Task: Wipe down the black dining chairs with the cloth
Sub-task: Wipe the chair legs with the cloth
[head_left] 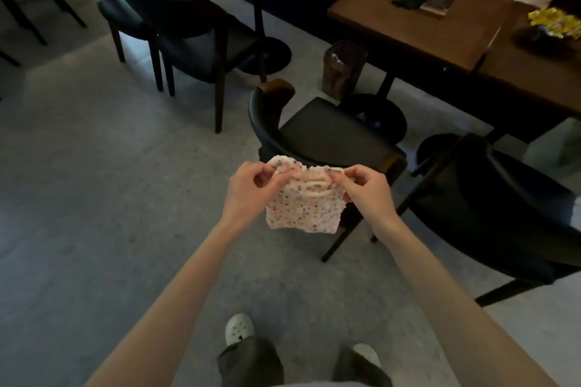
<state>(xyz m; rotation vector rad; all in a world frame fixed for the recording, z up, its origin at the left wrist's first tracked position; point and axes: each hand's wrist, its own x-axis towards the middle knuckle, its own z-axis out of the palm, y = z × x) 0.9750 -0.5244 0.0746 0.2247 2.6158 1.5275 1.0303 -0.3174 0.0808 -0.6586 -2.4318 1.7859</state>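
A white cloth (303, 209) with small coloured dots hangs folded in front of me. My left hand (248, 187) pinches its top left edge and my right hand (366, 187) pinches its top right edge. Just beyond the cloth stands a black dining chair (327, 133) with a curved back, its seat facing the table. A second black chair (490, 207) stands to the right. Two more dark chairs (185, 28) are at the upper left.
Wooden tables (415, 25) on black pedestal bases line the upper right, carrying a green pack, a wooden holder and yellow wrappers. A brown bin (342, 67) sits under the table. Grey floor (94, 198) spreads to the left. My feet are at the bottom.
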